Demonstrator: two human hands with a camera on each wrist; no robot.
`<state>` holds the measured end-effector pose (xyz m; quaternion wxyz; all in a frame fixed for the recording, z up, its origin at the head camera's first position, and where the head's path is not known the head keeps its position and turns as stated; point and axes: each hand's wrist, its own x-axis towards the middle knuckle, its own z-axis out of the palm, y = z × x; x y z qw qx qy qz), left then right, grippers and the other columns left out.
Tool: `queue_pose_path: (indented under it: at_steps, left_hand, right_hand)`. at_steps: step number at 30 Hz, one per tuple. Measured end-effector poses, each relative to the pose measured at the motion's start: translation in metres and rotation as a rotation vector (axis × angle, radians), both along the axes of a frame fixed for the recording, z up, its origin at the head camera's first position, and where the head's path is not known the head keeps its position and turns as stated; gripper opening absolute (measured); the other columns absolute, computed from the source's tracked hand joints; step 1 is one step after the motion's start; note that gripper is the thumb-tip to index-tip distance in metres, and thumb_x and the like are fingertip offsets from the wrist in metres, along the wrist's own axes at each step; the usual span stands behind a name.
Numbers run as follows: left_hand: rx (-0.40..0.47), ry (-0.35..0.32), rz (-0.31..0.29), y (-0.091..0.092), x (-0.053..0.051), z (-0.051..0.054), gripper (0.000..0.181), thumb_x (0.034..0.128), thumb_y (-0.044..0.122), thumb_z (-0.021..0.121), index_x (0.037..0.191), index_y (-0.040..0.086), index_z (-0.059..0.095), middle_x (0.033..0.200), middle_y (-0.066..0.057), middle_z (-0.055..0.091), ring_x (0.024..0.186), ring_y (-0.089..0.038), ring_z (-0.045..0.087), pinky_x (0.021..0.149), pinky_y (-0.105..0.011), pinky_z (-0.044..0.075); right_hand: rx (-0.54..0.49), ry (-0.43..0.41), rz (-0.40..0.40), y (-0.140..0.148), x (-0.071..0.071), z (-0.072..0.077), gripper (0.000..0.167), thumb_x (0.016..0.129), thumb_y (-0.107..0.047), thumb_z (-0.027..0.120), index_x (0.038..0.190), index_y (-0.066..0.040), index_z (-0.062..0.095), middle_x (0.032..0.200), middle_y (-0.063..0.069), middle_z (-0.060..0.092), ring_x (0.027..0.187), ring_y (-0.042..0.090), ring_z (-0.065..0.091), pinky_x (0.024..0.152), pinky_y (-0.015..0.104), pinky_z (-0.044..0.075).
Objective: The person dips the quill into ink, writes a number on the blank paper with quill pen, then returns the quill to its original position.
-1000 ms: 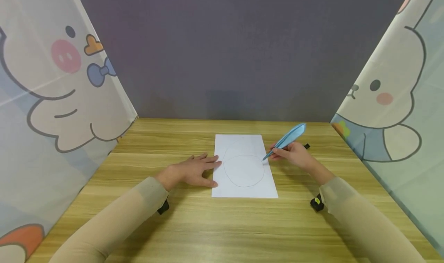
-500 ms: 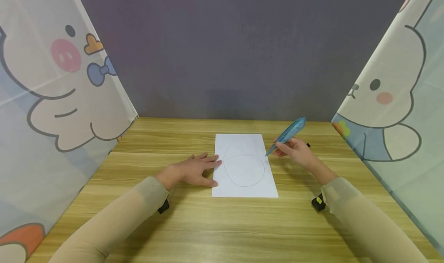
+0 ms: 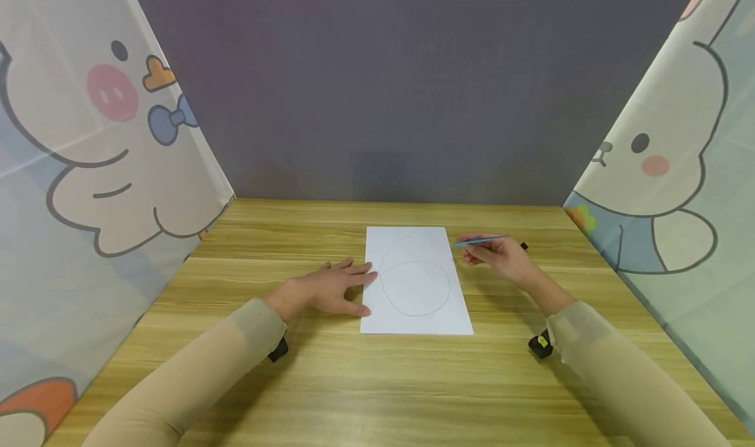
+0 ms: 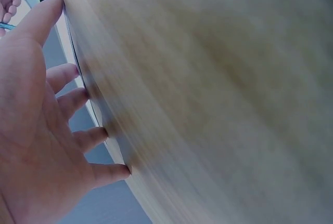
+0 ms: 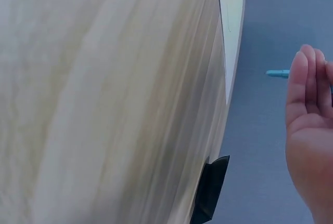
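Note:
A white sheet of paper [image 3: 454,321] lies on the wooden table, bearing a thin drawn rounded outline with a fainter arc rising above it. My left hand [image 3: 333,291] rests flat with spread fingers at the sheet's left edge, thumb and fingertips touching it. Just off the right edge, my right hand [image 3: 500,257] holds a blue feather-shaped pen [image 3: 472,241], raised and turned nearly level, so only its thin side shows. In the right wrist view the pen's tip [image 5: 276,73] pokes out past the fingers, apart from the paper; the grip itself is partly hidden.
The wooden table [image 3: 366,388] ends at a dark grey panel [image 3: 383,93] behind. Cartoon-printed cloths stand on the left [image 3: 135,191] and right [image 3: 678,237]. A small black object [image 5: 210,190] sits near my right hand.
The pen has lifted from the right side of the paper and drawn away slightly. My right hand has tilted it from slanting upright to nearly level. My left hand has stayed put.

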<state>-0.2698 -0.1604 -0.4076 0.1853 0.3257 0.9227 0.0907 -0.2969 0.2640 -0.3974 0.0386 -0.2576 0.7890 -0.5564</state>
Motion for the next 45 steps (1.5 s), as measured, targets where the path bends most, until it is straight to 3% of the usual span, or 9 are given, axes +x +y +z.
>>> queue_pose_path:
  at_steps: [6, 10, 14, 18, 22, 25, 31, 39, 45]
  left_hand:
    - [0.000, -0.003, -0.003, 0.000, -0.001, -0.001, 0.092, 0.1027, 0.073, 0.061, 0.177, 0.031, 0.027, 0.187, 0.004, 0.012, 0.173, -0.039, 0.006, 0.133, -0.076, 0.010]
    - [-0.001, -0.010, 0.003, 0.000, -0.001, -0.001, 0.092, 0.1027, 0.072, 0.062, 0.177, 0.032, 0.026, 0.187, 0.005, 0.011, 0.173, -0.039, 0.005, 0.133, -0.076, 0.009]
    - [-0.007, -0.011, 0.008, 0.000, -0.001, 0.000, 0.092, 0.1028, 0.073, 0.061, 0.177, 0.033, 0.025, 0.187, 0.006, 0.010, 0.173, -0.038, 0.004, 0.134, -0.076, 0.009]
    - [-0.004, -0.011, 0.009, 0.000, -0.002, -0.001, 0.091, 0.1029, 0.072, 0.061, 0.177, 0.032, 0.026, 0.187, 0.005, 0.011, 0.173, -0.038, 0.005, 0.133, -0.076, 0.009]
    - [0.003, -0.015, 0.009, -0.001, -0.002, -0.001, 0.092, 0.1033, 0.072, 0.061, 0.177, 0.031, 0.025, 0.187, 0.005, 0.011, 0.173, -0.039, 0.005, 0.133, -0.076, 0.009]
    - [0.005, -0.016, 0.007, -0.001, -0.001, 0.000, 0.092, 0.1033, 0.072, 0.061, 0.177, 0.031, 0.025, 0.187, 0.004, 0.011, 0.173, -0.039, 0.004, 0.134, -0.076, 0.008]
    - [0.003, -0.018, 0.009, 0.000, -0.001, 0.001, 0.092, 0.1033, 0.072, 0.061, 0.177, 0.031, 0.025, 0.187, 0.005, 0.011, 0.173, -0.039, 0.004, 0.134, -0.075, 0.008]
    - [0.005, -0.015, 0.003, 0.000, 0.000, 0.002, 0.091, 0.1036, 0.071, 0.061, 0.177, 0.030, 0.026, 0.187, 0.004, 0.012, 0.173, -0.040, 0.005, 0.133, -0.076, 0.009]
    - [0.009, -0.019, 0.006, 0.000, 0.000, 0.001, 0.091, 0.1038, 0.070, 0.062, 0.177, 0.028, 0.026, 0.187, 0.002, 0.012, 0.173, -0.041, 0.006, 0.133, -0.077, 0.009]
  right_hand:
    - [-0.119, -0.068, 0.169, 0.005, 0.000, -0.005, 0.044, 0.114, 0.003, 0.048, 0.154, 0.020, 0.047, 0.129, 0.000, 0.080, 0.118, 0.023, 0.079, 0.103, 0.037, 0.064]
    - [-0.122, -0.179, 0.163, 0.006, 0.001, -0.004, 0.050, 0.113, 0.002, 0.031, 0.159, 0.018, 0.042, 0.136, 0.008, 0.078, 0.124, 0.026, 0.076, 0.106, 0.038, 0.063]
    - [-0.160, -0.224, 0.152, 0.005, 0.001, -0.003, 0.051, 0.115, -0.005, 0.034, 0.158, 0.022, 0.037, 0.132, 0.001, 0.079, 0.120, 0.023, 0.077, 0.104, 0.036, 0.063]
    - [-0.067, -0.165, 0.066, 0.005, 0.003, -0.003, 0.050, 0.115, -0.008, 0.050, 0.160, 0.014, 0.045, 0.120, -0.008, 0.077, 0.105, 0.012, 0.075, 0.092, 0.030, 0.063]
    - [0.089, -0.107, -0.033, 0.008, 0.006, -0.001, 0.052, 0.112, -0.010, 0.062, 0.162, -0.002, 0.052, 0.124, 0.003, 0.071, 0.099, 0.007, 0.067, 0.082, 0.027, 0.060]
    - [0.106, -0.093, -0.035, 0.012, 0.007, 0.001, 0.055, 0.112, -0.010, 0.063, 0.162, 0.002, 0.044, 0.130, 0.014, 0.069, 0.102, 0.009, 0.071, 0.085, 0.030, 0.063]
    - [0.079, -0.111, -0.085, 0.031, 0.009, 0.005, 0.046, 0.111, -0.008, 0.066, 0.146, 0.012, 0.045, 0.114, 0.000, 0.070, 0.098, 0.005, 0.071, 0.085, 0.027, 0.064]
    - [0.146, -0.087, -0.203, 0.077, 0.010, 0.010, 0.045, 0.109, -0.014, 0.071, 0.144, 0.007, 0.053, 0.115, -0.005, 0.065, 0.099, 0.003, 0.071, 0.085, 0.027, 0.066]
    - [0.286, -0.077, -0.258, 0.111, 0.009, 0.009, 0.051, 0.110, -0.019, 0.071, 0.150, 0.006, 0.051, 0.131, 0.015, 0.064, 0.099, -0.001, 0.071, 0.086, 0.030, 0.066]
